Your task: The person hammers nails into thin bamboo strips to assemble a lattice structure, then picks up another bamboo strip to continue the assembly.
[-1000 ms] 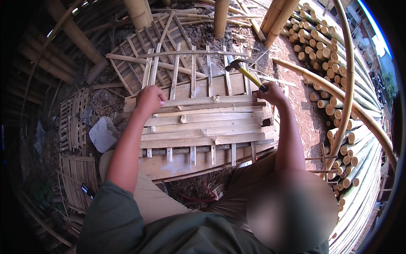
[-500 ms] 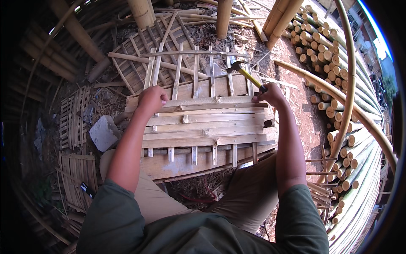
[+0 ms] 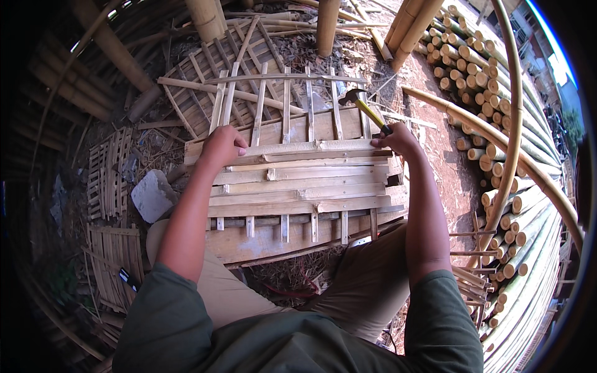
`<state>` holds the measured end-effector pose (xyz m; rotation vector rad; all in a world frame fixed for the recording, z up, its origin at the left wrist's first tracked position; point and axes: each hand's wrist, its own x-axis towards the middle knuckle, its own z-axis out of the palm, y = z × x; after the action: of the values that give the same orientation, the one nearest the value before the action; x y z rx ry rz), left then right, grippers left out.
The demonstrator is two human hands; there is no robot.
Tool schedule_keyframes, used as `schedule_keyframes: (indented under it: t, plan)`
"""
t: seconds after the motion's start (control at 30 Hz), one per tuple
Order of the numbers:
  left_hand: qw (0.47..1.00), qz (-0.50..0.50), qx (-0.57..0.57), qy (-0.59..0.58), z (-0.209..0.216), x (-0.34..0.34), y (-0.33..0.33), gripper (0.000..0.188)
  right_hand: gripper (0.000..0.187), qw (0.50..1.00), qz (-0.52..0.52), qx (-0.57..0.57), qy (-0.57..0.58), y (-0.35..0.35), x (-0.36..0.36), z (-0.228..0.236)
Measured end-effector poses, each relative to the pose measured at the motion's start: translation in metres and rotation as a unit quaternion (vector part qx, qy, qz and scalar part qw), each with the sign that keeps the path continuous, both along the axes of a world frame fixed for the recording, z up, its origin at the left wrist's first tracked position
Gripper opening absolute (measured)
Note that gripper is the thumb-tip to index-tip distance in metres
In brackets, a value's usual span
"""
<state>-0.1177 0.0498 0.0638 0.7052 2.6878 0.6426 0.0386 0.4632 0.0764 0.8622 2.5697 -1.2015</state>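
Note:
A panel of pale bamboo slats (image 3: 298, 189) lies across a wooden board (image 3: 267, 245) before me, its crosswise slats laid over several thin strips that run away from me. My left hand (image 3: 224, 145) is closed at the left end of the farthest crosswise bamboo slat (image 3: 292, 149), thumb and fingers pinched at its edge. At that slat's right end is my right hand (image 3: 400, 138), wrapped round the handle of a hammer (image 3: 372, 116) and with fingertips at the slat. The hammer's dark head points away from me; its handle is yellow and black.
Beyond the panel lies a larger bamboo lattice (image 3: 199, 81) among upright bamboo posts (image 3: 328, 28). Cut bamboo poles (image 3: 516, 205) are stacked along the right. A pale stone block (image 3: 153, 195) and smaller slatted panels (image 3: 111, 174) lie to the left.
The hammer's head has swung slightly to the right in my right hand. Both hands otherwise stay at the two ends of the farthest slat.

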Motion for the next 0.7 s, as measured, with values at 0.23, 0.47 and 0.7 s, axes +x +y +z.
schedule_keyframes:
  t: [0.23, 0.47, 0.7]
  plan:
    - [1.0, 0.018, -0.01, -0.012, 0.007, 0.003, 0.005, 0.018, 0.034, 0.997, 0.016, 0.055, -0.046, 0.005, -0.009, -0.011]
    - [1.0, 0.023, -0.001, -0.013, -0.009, -0.004, 0.0, 0.018, 0.035, 0.993, 0.037, 0.095, -0.061, 0.002, -0.012, -0.009]
    - [1.0, 0.024, 0.003, -0.008, -0.016, -0.004, 0.002, 0.013, 0.035, 0.994, 0.033, 0.086, -0.054, 0.01, -0.01, -0.019]
